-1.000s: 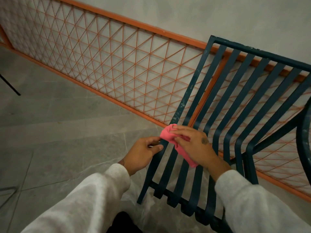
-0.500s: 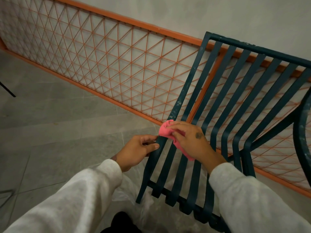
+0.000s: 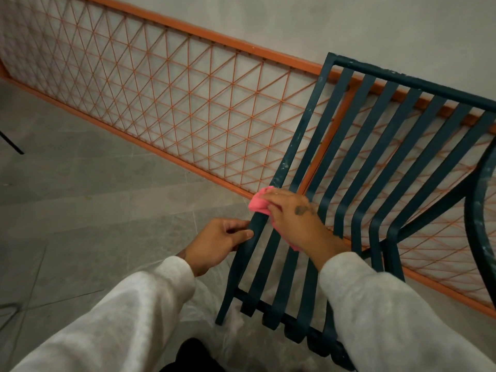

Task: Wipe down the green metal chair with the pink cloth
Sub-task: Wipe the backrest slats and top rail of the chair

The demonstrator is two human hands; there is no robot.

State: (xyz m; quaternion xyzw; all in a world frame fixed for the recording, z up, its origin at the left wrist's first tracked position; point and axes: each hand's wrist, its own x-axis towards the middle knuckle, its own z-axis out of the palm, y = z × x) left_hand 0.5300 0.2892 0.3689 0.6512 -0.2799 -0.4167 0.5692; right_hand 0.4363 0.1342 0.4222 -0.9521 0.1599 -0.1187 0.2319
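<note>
Well, the chair stood tipped over the grey floor, its dark green slats running up toward the wall, with an orange grille behind them. The left hand had hold of the chair's outer left bar, thumb on top and fingers curled beneath it. The right hand lay just beside it across the next slats, fingers bent over the cloth and pressing it to the metal. The pink wad poked out past the fingertips, right on the outer bar, and a corner showed again below the wrist. Pale specks dotted the bars higher up. Both arms wore light grey sleeves. Under the chair's lower edge lay what looked like a clear plastic sheet, though it was too hazy to be sure.
</note>
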